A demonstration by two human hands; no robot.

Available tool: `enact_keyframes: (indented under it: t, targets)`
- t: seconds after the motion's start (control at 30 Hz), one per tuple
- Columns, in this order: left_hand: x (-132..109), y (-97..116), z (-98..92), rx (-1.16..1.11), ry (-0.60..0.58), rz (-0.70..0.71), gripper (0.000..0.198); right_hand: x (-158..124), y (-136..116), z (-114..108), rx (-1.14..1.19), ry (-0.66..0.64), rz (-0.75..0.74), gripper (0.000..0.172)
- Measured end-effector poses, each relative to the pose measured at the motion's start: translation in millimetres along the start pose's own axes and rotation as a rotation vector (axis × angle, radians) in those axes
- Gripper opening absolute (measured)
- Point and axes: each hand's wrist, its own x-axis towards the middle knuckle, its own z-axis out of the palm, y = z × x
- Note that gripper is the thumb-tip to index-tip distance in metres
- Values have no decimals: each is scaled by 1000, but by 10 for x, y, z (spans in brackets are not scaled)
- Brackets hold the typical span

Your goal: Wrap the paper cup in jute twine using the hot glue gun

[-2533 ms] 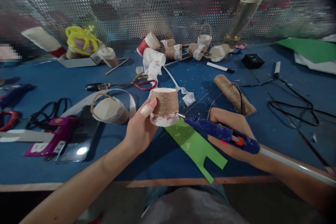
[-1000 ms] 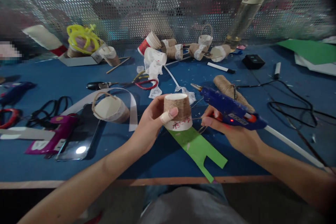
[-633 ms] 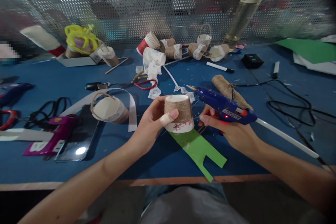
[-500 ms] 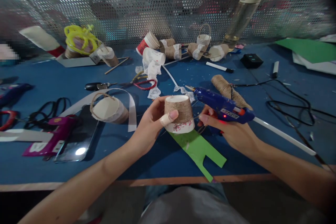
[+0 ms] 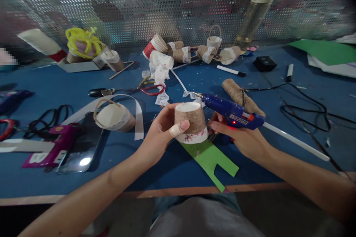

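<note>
Cup [image 5: 190, 120] wrapped in twine, upturned above the surface [image 5: 50, 81]: my left hand [image 5: 160, 134] fingers clamped on it, right hand [image 5: 236, 139] fingers closed round the glue gun [image 5: 232, 111], nozzle beside its base. Gluing step, I judge; next needs the nozzle at the bare rim band.

Dim light, glare on phone [image 5: 85, 161], bg blurred, corners dark w/ fisheye warp.

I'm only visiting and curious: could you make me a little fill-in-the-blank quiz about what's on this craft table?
1. The left hand holds a twine-wrapped cup with its wide rim facing ____.
2. The right hand grips a glue gun whose body is coloured ____.
3. Just below the cup, on the table, lies a cut paper shape that is ____.

Missing words: down; blue; green.
</note>
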Motion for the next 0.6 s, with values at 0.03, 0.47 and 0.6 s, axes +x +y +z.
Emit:
enact_keyframes:
  t: [0.03, 0.47, 0.6]
  targets:
    - [-2, -7, -2, 4, -2, 9, 30, -4, -8, 1, -9, 3, -2, 23]
    - [-14, -10, 32, -62, -19, -94, 36, -16, -158, 43, -162, 104, -14, 31]
    - [-18, -7, 43, -87, -40, -152, 40, -25, -134, 111, -123, 152, -41, 27]
